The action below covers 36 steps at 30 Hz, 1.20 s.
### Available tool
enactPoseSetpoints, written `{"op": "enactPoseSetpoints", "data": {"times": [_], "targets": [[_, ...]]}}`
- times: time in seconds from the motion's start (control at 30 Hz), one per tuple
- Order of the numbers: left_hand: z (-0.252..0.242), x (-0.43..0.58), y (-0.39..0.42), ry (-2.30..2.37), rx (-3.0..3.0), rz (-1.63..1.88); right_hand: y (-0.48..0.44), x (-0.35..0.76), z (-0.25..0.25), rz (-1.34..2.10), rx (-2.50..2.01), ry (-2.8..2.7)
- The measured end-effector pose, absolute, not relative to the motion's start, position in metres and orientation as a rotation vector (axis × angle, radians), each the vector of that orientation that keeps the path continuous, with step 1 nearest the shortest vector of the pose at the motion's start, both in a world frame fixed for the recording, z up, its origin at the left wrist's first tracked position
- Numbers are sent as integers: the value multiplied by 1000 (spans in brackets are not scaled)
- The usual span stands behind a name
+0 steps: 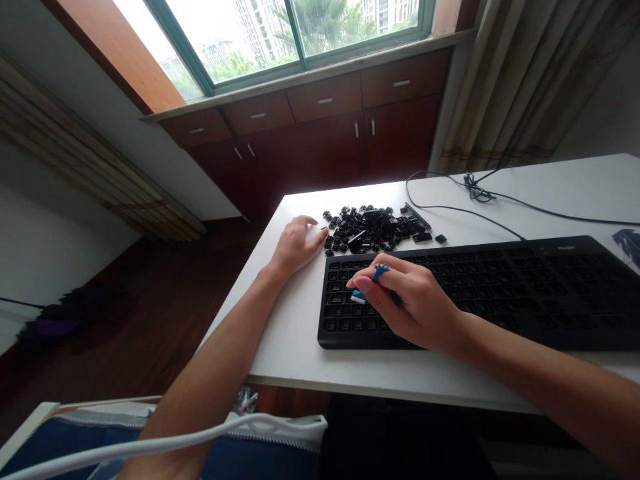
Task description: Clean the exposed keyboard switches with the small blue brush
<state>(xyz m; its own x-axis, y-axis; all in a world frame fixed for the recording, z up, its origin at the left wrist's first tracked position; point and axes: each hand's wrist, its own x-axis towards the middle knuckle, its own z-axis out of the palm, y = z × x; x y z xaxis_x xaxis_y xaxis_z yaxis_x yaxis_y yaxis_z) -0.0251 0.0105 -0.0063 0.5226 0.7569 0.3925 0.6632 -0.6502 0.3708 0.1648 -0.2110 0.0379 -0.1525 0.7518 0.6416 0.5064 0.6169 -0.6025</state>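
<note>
A black keyboard [500,287] lies across the white table [295,333]; its keycaps are off over most of it. My right hand [410,300] rests on the keyboard's left end, fingers closed on a small blue keycap puller [373,280] with its tip down at the keys. A heap of loose black keycaps [375,230] lies just behind the keyboard. My left hand [297,243] lies flat on the table left of the heap, fingers stretched toward it, fingertips close to the nearest caps.
The keyboard's black cable [480,197] loops over the table's far side. A dark object [630,243] sits at the right edge. Wooden cabinets [325,133] stand under the window. A white cord [150,447] and blue fabric lie near my lap.
</note>
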Motion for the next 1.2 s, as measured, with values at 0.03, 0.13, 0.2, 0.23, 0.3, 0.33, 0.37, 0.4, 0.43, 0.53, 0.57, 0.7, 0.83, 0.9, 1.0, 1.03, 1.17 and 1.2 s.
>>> {"op": "enactPoseSetpoints", "data": {"times": [0.03, 0.13, 0.2, 0.23, 0.3, 0.33, 0.37, 0.4, 0.43, 0.53, 0.57, 0.7, 0.83, 0.9, 1.0, 1.03, 1.17, 1.2], "targets": [[-6, -24, 10, 1224, 2571, 826, -211, 165, 39, 324, -1020, -1803], [-2, -22, 6, 1270, 2561, 903, -212, 165, 40, 407, -1030, -1768], [1, -21, 1, 1306, 2561, 877, -212, 165, 39, 456, -1023, -1753], [3, -21, -1, 1298, 2560, 798, -212, 165, 39, 476, -1015, -1750], [7, -20, -6, 1251, 2560, 674, -212, 165, 38, 511, -1000, -1759], [8, -20, -8, 1231, 2558, 642, -212, 165, 37, 523, -997, -1773], [9, -19, -10, 1212, 2558, 624, -212, 165, 37, 528, -1003, -1792], [10, -19, -11, 1195, 2562, 613, -212, 165, 37, 525, -1015, -1814], [11, -19, -12, 1172, 2572, 596, -211, 165, 37, 517, -1029, -1837], [13, -20, -13, 1040, 2640, 519, -210, 166, 38, 487, -1044, -1867], [14, -20, -13, 983, 2665, 497, -210, 166, 38, 490, -1031, -1865], [17, -21, -13, 824, 2725, 483, -211, 166, 39, 526, -971, -1861], [17, -21, -14, 796, 2744, 492, -212, 166, 38, 529, -951, -1935], [16, -21, -14, 791, 2741, 500, -211, 165, 37, 486, -932, -1995], [16, -21, -14, 779, 2736, 514, -210, 164, 37, 422, -910, -2051], [16, -21, -14, 778, 2737, 514, -210, 163, 37, 411, -908, -2057], [16, -21, -14, 782, 2739, 504, -209, 162, 36, 238, -934, -2066], [15, -21, -14, 782, 2737, 507, -209, 163, 36, 170, -941, -2058]]}}
